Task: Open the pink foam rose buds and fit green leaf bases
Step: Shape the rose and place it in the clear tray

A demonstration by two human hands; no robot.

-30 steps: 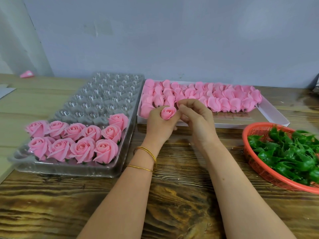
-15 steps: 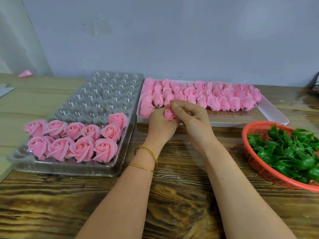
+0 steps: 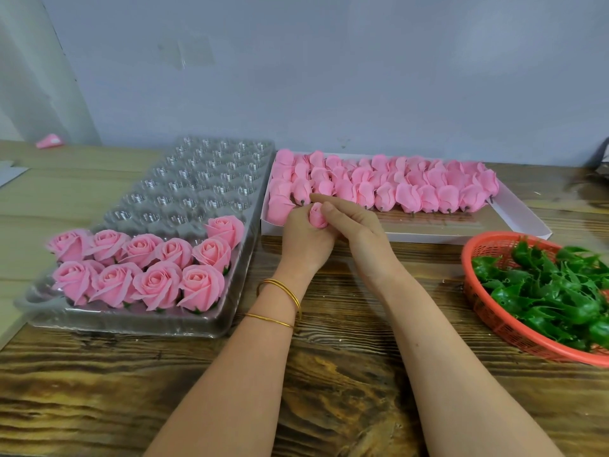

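Holding a bud (image 3: 317, 215) at frame centre, I am cupping it with my left fingers (image 3: 296, 219) while my right fingers (image 3: 333, 207) are pinching its petals open. Opening looks underway; next I am needing a leaf (image 3: 557, 291) from the basket (image 3: 467, 258) at right.

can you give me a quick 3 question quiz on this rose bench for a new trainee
1. How many opened roses sit in the clear tray?
2. True or false: the red basket of green leaf bases stands to the right of the white box.
3. What do the left hand and right hand hold between them? A. a closed pink bud B. a green leaf base C. nothing

Key: 1. ten; 2. true; 3. A
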